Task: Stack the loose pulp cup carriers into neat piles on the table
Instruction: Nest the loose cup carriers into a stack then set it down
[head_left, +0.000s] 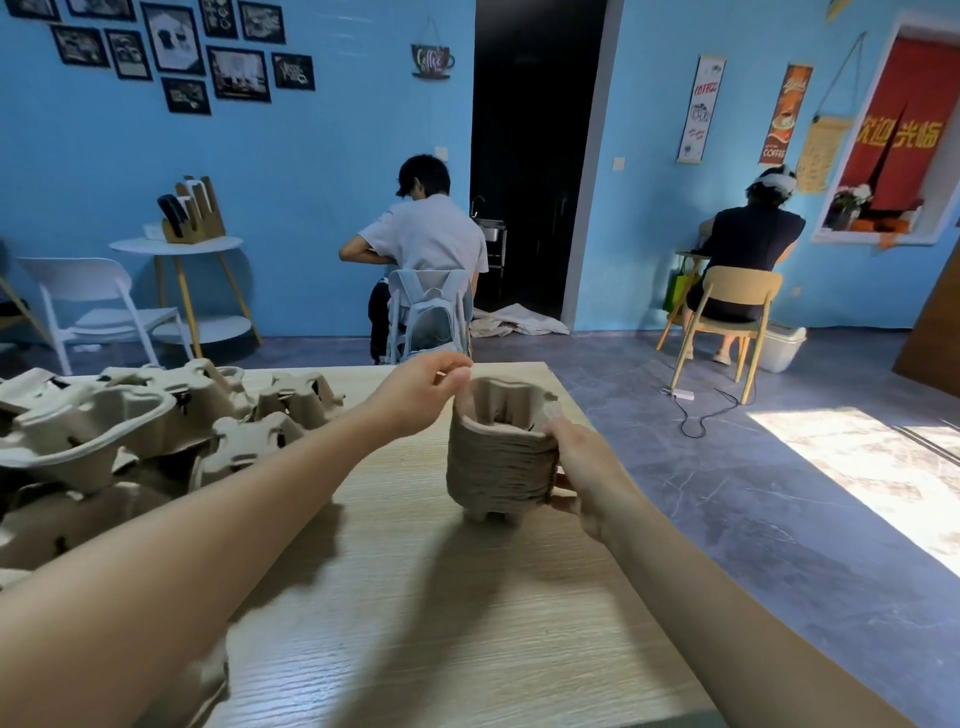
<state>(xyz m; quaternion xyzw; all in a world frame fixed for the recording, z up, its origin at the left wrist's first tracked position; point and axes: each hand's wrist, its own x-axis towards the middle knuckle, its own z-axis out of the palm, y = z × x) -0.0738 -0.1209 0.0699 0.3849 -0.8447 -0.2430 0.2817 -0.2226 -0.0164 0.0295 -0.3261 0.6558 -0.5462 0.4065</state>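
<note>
A tall nested stack of pulp cup carriers stands upright on the wooden table, right of centre. My right hand grips the stack's right side, thumb low and fingers near the top rim. My left hand hovers just left of the stack's top edge, fingers loosely curled and holding nothing. Several loose pulp carriers lie jumbled across the left part of the table, some upside down.
The table's right edge runs close to the stack, with grey floor beyond. Two people sit on chairs with their backs to me, one straight ahead, one at the right. A white chair and round side table stand at the left.
</note>
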